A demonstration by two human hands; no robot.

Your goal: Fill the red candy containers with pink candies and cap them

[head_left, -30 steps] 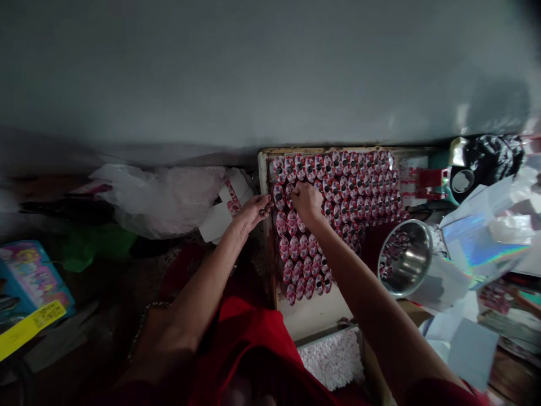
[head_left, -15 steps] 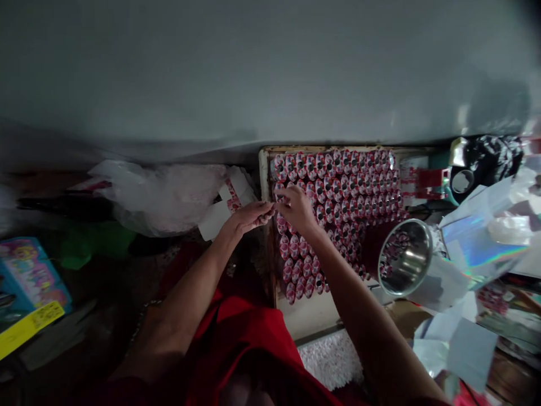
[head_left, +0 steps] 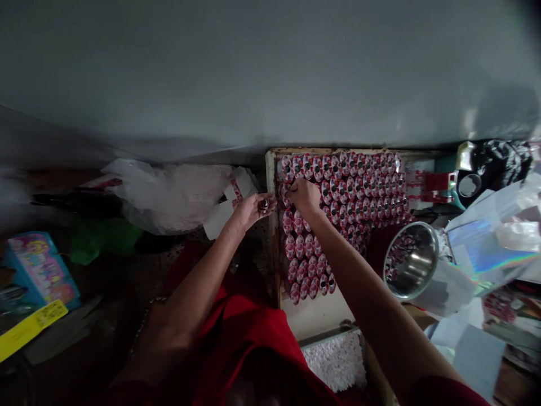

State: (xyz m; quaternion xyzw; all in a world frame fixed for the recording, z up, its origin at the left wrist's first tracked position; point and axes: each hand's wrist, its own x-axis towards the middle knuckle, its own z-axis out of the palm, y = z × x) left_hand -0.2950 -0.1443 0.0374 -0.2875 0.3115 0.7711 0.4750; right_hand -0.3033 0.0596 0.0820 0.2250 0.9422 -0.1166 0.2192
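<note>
A shallow tray (head_left: 274, 282) holds rows of red, white and pink oval pieces (head_left: 354, 163). Many of them, mainly in the upper rows, carry a dark round spot at the middle; most at the lower left show none. My right hand (head_left: 306, 197) is over the left end of the second row, its fingers pinched together against an oval piece. Whatever lies between those fingertips is hidden. Just left of the tray's edge, my left hand (head_left: 253, 211) is cupped, palm up, with fingers curled around small dark pieces (head_left: 264, 204) too small to name.
A shiny metal bowl (head_left: 431, 254) with small reddish pieces leans at the tray's right side. White and iridescent sheets (head_left: 486, 237) lie beyond it. Clear plastic bags (head_left: 169, 194) are heaped to the left, near a blue printed box (head_left: 44, 270). A grey wall (head_left: 270, 73) rises behind.
My right hand has moved away from my left palm and onto the oval pieces, its fingertips now down at the second row. My left hand has curled more and turned slightly upward.
</note>
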